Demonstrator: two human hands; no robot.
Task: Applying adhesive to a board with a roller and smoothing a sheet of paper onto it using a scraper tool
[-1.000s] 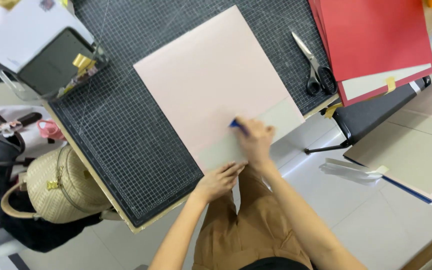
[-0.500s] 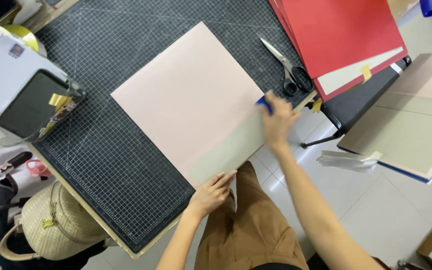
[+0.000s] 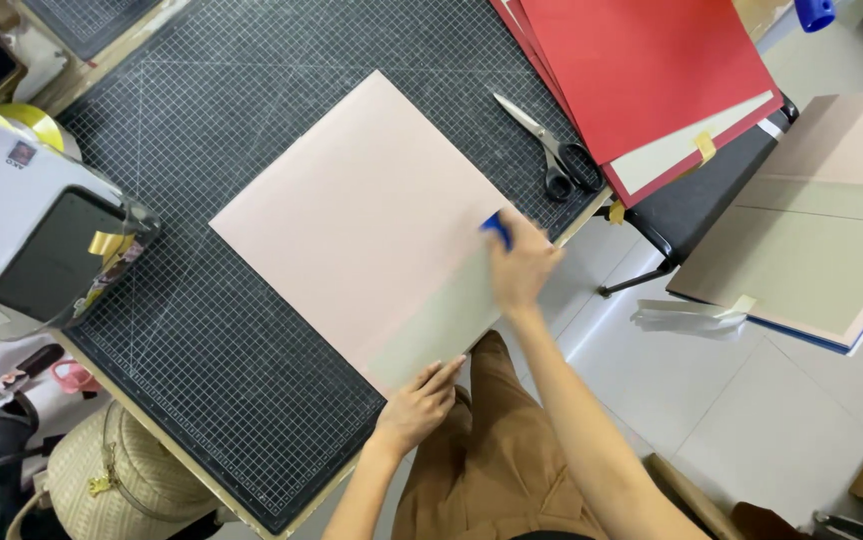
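Pink paper sheet [image 3: 352, 220] is laid on a gridded cutting mat [image 3: 202, 330]; its near corner is pinned by the flat, unclenched left hand [image 3: 420, 402]; a blue tool [image 3: 497, 228] is gripped by the right hand [image 3: 524, 262] at the sheet's right edge; scissors [image 3: 550, 150] are seen nearby

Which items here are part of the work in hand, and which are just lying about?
In use: pink sheet, grey-green board, small blue tool in right hand, left hand, cutting mat.
Lying about: scissors, red sheets, woven bag.
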